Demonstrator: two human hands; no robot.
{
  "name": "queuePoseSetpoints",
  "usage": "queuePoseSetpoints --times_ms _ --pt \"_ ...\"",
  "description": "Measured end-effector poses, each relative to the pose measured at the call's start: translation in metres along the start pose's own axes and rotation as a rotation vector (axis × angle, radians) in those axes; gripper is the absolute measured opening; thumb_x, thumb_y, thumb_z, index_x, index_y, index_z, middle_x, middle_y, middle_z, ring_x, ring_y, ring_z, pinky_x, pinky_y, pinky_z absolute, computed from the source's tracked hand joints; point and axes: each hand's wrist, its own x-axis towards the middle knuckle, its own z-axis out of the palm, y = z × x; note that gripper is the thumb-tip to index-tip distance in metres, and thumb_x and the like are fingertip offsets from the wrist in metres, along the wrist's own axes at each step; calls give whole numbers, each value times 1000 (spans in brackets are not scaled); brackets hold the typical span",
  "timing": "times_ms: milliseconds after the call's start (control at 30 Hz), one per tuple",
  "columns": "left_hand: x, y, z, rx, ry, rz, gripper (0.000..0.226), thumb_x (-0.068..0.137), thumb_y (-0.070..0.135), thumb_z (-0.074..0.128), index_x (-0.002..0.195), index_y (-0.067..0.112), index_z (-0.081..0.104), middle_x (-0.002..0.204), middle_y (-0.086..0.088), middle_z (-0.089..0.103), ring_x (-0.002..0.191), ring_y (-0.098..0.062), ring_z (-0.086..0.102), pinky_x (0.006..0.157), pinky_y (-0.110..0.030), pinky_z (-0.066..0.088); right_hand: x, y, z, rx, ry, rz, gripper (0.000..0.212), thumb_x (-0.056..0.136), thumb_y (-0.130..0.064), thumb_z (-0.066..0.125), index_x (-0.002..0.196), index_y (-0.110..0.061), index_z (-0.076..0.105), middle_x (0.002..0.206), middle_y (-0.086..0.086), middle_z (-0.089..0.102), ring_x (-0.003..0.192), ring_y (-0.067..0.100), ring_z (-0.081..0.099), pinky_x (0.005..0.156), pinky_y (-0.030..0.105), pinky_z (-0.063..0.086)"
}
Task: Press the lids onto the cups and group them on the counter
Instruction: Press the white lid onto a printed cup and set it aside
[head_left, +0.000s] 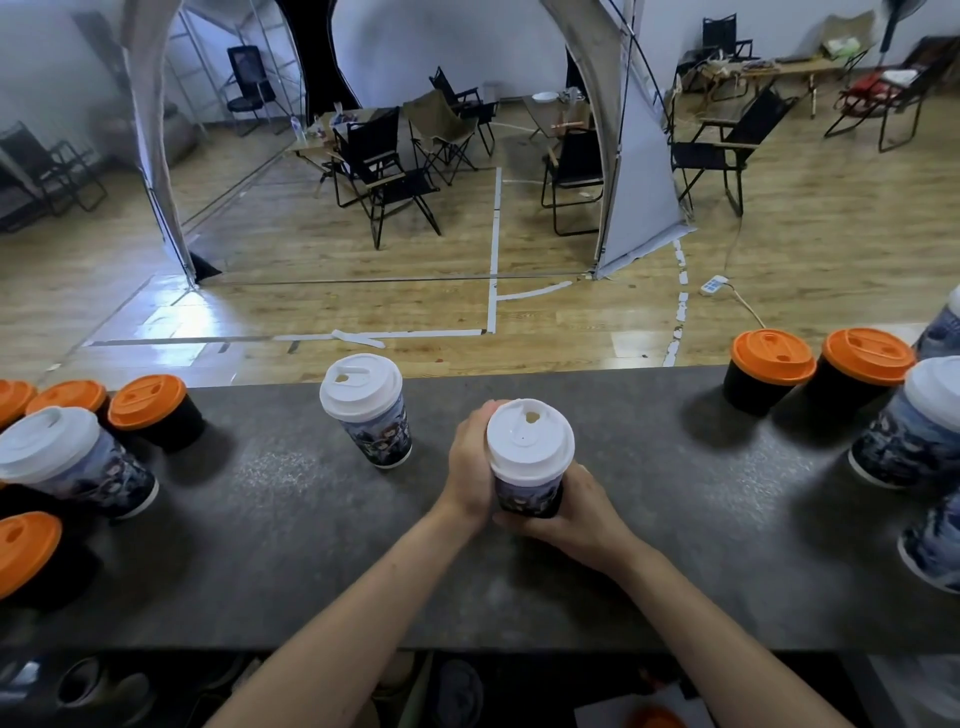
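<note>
A printed paper cup with a white lid (530, 457) stands at the middle of the dark counter (675, 545). My left hand (470, 462) wraps its left side and my right hand (571, 512) grips its base from the right and front. A second white-lidded printed cup (366, 410) stands upright just to the left, free of my hands. At the left edge sit several black cups with orange lids (148, 410) and one white-lidded cup (72, 462). On the right stand two orange-lidded black cups (771, 371) and several white-lidded printed cups (914, 426).
The counter's far edge drops to a wooden floor with folding chairs (384, 171) and tent poles. Under the near edge lie shoes (104, 686) and papers. Bare counter lies between the middle cups and each side group.
</note>
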Motion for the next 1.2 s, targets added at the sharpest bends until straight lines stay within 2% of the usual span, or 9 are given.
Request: queuePoseSetpoints --times_ms 133,233,300,400,500,700,800,1033,1200 --pt "9 15 8 -49 45 -201 38 103 40 45 92 15 71 94 -5 75 94 -21 67 81 -31 53 -1 -3 -11 105 -3 113 66 72 -43 89 126 -24 56 119 -12 71 111 5 68 96 42 57" --pt "10 34 3 87 -193 -185 78 95 74 26 128 16 66 126 -8 71 120 -23 65 107 -38 46 -9 -31 -22 353 -21 195 55 80 -42 81 129 -29 59 119 -8 73 117 12 67 98 31 56" --pt "6 48 -1 112 -373 -99 90 85 81 40 141 11 55 133 -14 67 124 -29 63 110 -44 46 -15 -60 -27 506 -43 223 64 73 -52 75 128 -22 63 117 -2 76 115 18 69 93 29 56" --pt "-4 77 -3 5 -508 3 93 76 63 77 137 -3 52 122 -26 66 109 -39 67 97 -49 54 -23 -102 -34 680 -116 216 58 80 -45 73 125 -9 65 114 13 76 108 28 72 92 39 59" --pt "-13 100 6 -62 -471 30 102 64 59 87 131 -9 54 109 -24 68 95 -33 70 83 -42 58 -25 -138 -38 823 -144 218 68 78 -52 80 121 -1 68 106 22 74 95 32 73 78 39 61" --pt "-19 102 0 -192 -499 -163 84 71 56 81 130 0 60 120 -21 62 109 -33 60 114 -53 35 -31 -169 -39 1287 -349 369 72 52 -53 97 100 -3 78 85 19 67 69 27 67 53 33 54" --pt "-23 103 -2 -203 -497 -157 72 75 54 70 122 1 63 111 -17 67 97 -27 67 100 -42 47 -34 -173 -38 1318 -382 377 69 57 -54 95 104 -7 79 92 15 68 74 26 68 55 33 54" --pt "-24 142 5 -193 -508 91 55 83 49 63 109 1 66 105 -19 68 93 -28 68 83 -37 56 -35 -212 -63 762 -235 223 68 73 -58 77 109 -2 62 84 22 67 58 26 58 52 31 46" --pt "-24 166 12 -131 -467 199 90 82 61 72 138 -6 51 131 -31 61 120 -40 62 107 -51 49 -39 -240 -76 -247 167 -20 58 73 -62 76 111 -39 38 80 -13 67 76 3 68 64 24 56"
